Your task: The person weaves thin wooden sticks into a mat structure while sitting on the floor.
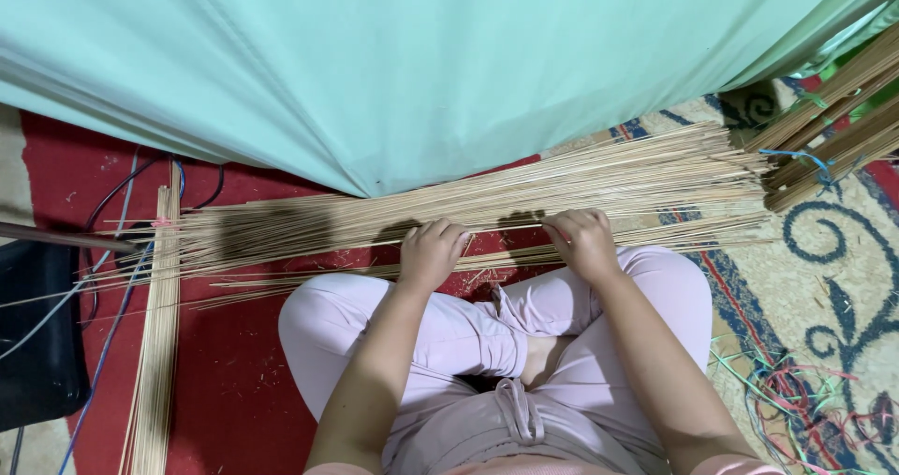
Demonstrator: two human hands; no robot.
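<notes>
Head camera looks down on a person seated cross-legged on a red patterned carpet (234,381), both hands resting on a long spread of thin bamboo sticks (562,189) lying across the floor just beyond the knees. The sticks' long axis runs left to right, rising slightly toward the far right corner of the carpet, square to the forearms. The left hand (433,253) has its fingers curled down onto the near sticks, closed around a few; the right hand (582,241) does the same a little farther along, fingers folded over the strands. Both hands sit equally close to the pile. A separate bundle of sticks (157,344) lies along the carpet's left edge, tied bundles (833,128) lie at the far right, and a pale green cloth (421,63) hangs beyond.
</notes>
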